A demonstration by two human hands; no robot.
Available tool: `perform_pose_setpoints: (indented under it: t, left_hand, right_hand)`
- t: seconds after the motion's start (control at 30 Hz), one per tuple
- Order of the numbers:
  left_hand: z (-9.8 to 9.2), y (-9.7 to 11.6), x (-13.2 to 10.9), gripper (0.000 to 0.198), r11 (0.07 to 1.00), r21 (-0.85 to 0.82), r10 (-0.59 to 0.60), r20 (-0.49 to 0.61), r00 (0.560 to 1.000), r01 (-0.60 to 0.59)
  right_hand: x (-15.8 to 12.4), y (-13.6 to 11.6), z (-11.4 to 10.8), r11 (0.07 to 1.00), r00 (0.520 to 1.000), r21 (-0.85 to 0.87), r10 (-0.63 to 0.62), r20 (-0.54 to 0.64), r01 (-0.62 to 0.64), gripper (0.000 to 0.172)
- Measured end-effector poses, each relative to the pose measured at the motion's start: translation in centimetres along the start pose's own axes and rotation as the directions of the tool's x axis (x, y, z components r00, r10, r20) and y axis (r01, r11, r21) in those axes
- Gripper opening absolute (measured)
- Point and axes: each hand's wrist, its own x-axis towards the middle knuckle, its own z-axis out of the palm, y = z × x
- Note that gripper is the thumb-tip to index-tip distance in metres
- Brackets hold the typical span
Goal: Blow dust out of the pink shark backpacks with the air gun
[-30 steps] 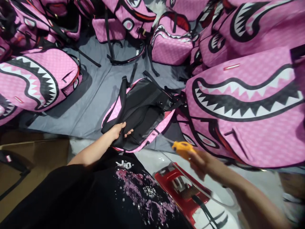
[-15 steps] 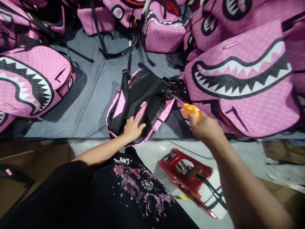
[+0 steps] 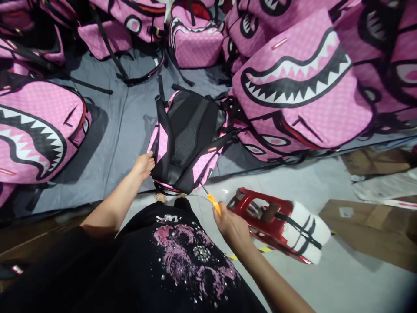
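Observation:
A pink and black backpack (image 3: 192, 126) lies on the grey cloth with its black padded back and shoulder straps facing up. At its left side is my left hand (image 3: 145, 166), fingers curled against the edge. My right hand (image 3: 230, 224) is closed around a tool with a yellow handle (image 3: 214, 203) and a thin dark shaft. The tip of that tool meets the backpack's lower right edge; whether it touches or just overlaps in view, I cannot tell. A thin cord runs near the handle.
Pink shark-mouth backpacks (image 3: 302, 82) crowd the right and far side, and another backpack (image 3: 35, 130) lies left. The grey cloth (image 3: 124, 130) ends near my legs. A red stool (image 3: 267, 213) with a white strapped pad and a cardboard box (image 3: 371, 226) stand on the floor.
My left hand has moved from the middle of the backpack to its left side. My right hand has brought the tool down to the lower right edge. The strap now lies flat over the back.

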Motion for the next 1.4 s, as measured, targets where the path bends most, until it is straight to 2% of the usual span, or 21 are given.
perform_pose_setpoints:
  t: [0.07,0.2,0.3,0.4,0.5,0.67,0.83,0.97,1.1,1.17,1.23,1.3,1.4]
  left_hand:
    - [-0.5,0.6,1.0,0.025,0.988,-0.005,-0.156,0.021,0.987,0.156]
    - [0.5,0.5,1.8,0.029,0.975,-0.002,-0.219,0.092,0.971,0.22]
    - [1.1,-0.3,2.1,0.044,0.955,-0.014,-0.283,0.271,0.92,0.298]
    - [0.6,-1.3,2.8,0.064,0.945,-0.064,-0.251,0.485,0.838,0.32]
    - [-0.5,-2.3,3.8,0.07,0.945,-0.13,-0.166,0.596,0.786,0.299]
    - [-1.4,-3.5,4.5,0.071,0.941,-0.217,-0.096,0.568,0.817,0.261]
    - [-1.2,-3.2,4.3,0.085,0.938,-0.267,-0.02,0.595,0.804,0.221]
    - [-1.3,-2.6,4.5,0.092,0.94,-0.257,-0.022,0.612,0.791,0.225]
    - [-1.7,-2.0,4.3,0.085,0.937,-0.199,-0.097,0.641,0.762,0.287]
    - [-2.2,-1.8,3.8,0.078,0.937,-0.18,-0.118,0.641,0.759,0.298]
    - [-2.8,-1.8,3.2,0.072,0.94,-0.209,-0.088,0.615,0.784,0.269]
    - [-3.2,-1.9,2.8,0.067,0.941,-0.246,-0.054,0.568,0.821,0.232]
    - [-3.4,-2.2,3.0,0.069,0.943,-0.256,-0.045,0.534,0.845,0.212]
  right_hand:
    - [1.8,-1.4,2.2,0.999,0.998,-0.043,0.015,-0.057,-0.017,0.039]
    - [7.0,-3.3,5.0,0.996,0.967,-0.092,-0.021,-0.254,-0.002,0.053]
    - [10.0,-3.8,6.1,0.998,0.939,-0.055,-0.058,-0.34,0.041,0.058]
    - [11.1,-3.7,6.9,0.996,0.922,-0.04,-0.086,-0.377,0.077,0.06]
    - [11.1,-3.7,7.0,0.996,0.917,-0.031,-0.094,-0.388,0.089,0.059]
    - [10.1,-3.9,5.4,1.0,0.935,-0.015,0.003,-0.355,-0.009,0.057]
    - [7.9,-3.5,5.2,0.999,0.947,0.0,-0.045,-0.318,0.047,0.054]
    - [7.0,-3.1,6.5,0.996,0.964,0.081,0.041,-0.262,-0.02,0.054]
    - [6.3,-3.1,7.1,0.972,0.971,0.229,0.099,-0.218,-0.047,0.054]
    - [5.4,-2.9,7.3,0.939,0.977,0.341,0.108,-0.182,-0.041,0.052]
    - [4.3,-2.8,7.5,0.871,0.983,0.49,0.12,-0.141,-0.036,0.05]
    - [3.1,-2.9,7.7,0.738,0.986,0.675,0.126,-0.109,-0.02,0.047]
    - [2.3,-3.6,7.7,0.461,0.988,0.887,0.124,-0.095,0.027,0.043]
